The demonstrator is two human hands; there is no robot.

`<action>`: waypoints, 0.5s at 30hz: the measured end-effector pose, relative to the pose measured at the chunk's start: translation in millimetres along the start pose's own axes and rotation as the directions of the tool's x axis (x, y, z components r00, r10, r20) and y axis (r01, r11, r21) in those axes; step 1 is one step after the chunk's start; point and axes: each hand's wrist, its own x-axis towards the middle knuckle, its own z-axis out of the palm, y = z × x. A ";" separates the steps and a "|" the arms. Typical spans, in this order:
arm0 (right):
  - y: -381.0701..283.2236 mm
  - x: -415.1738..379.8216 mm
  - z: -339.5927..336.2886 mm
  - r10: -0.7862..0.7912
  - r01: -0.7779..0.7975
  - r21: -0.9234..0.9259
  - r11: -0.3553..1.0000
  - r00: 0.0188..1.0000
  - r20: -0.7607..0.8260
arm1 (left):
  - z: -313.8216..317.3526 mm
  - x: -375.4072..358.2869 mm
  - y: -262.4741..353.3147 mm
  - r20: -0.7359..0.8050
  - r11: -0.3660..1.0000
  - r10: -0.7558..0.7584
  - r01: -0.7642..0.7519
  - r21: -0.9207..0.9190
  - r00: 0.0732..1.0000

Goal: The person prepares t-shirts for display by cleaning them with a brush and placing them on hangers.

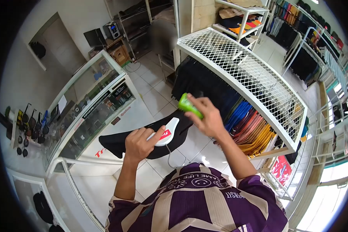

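My left hand is closed around a white clothes hanger with a red label, its index finger lying along the label. The hanger's thin metal hook curves down toward my shirt. A dark black garment hangs about the hanger, spreading out to the left and under the right hand. My right hand grips a bright green, hand-sized block-like thing, raised over the garment's far right part. The green thing's underside is hidden from this view.
A rack with a white mesh top stands close on the right, full of hanging dark, blue, pink and yellow clothes. On the left is a glass display case, with sunglasses beside it. A white rail runs near my left elbow.
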 end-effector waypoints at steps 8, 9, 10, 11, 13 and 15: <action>39.1 5.5 -24.0 0.191 -0.234 -0.137 0.963 0.944 -0.271 | 2.2 -12.6 -10.8 -0.042 0.990 0.118 -0.114 0.080 0.992; 13.1 7.1 -22.7 0.092 -0.110 -0.104 0.988 0.982 -0.166 | 0.9 -10.0 -10.4 -0.014 0.987 0.135 -0.134 0.091 0.991; -9.3 8.9 -21.2 -0.017 0.013 -0.058 0.998 0.997 -0.070 | 1.3 -7.9 -9.3 -0.005 0.986 0.145 -0.144 0.081 0.989; -25.9 10.2 -20.4 -0.025 0.027 -0.054 0.998 0.999 0.035 | 2.1 -4.4 -9.1 -0.011 0.983 0.169 -0.168 0.075 0.986; -21.3 13.2 -17.2 -0.023 0.033 -0.081 0.996 0.992 0.121 | 0.8 1.9 -9.2 -0.008 0.973 0.216 -0.215 0.085 0.976; 33.6 19.5 -23.6 0.067 -0.062 -0.239 0.969 0.998 0.016 | -0.3 2.4 -11.1 -0.008 0.973 0.222 -0.221 0.063 0.975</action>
